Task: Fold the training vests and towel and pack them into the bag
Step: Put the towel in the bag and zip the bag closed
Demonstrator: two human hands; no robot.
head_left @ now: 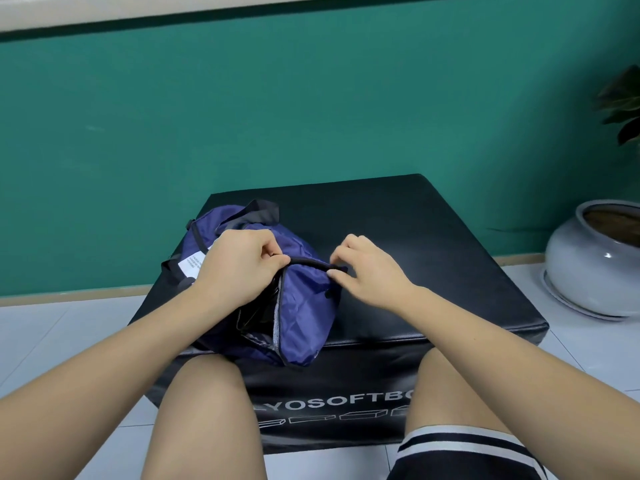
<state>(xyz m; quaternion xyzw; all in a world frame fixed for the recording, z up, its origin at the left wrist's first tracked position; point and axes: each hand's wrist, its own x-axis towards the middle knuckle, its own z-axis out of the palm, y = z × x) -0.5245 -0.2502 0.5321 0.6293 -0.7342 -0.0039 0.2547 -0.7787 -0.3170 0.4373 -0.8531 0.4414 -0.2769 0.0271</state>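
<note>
Navy bag [304, 306] sits at near-left edge of the black surface [433, 244]. Left hand [239, 265] and right hand [370, 275] each pinch its black rim. Risk: slick fabric slips from a pinch, mouth collapses, or bag slides off that edge.

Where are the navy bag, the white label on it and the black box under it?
navy bag [304, 306]: head view, on the blue fabric of its near side.
white label [190, 266]: head view, on the middle of the printed tag.
black box [433, 258]: head view, on its bare top, right of the bag.
</note>
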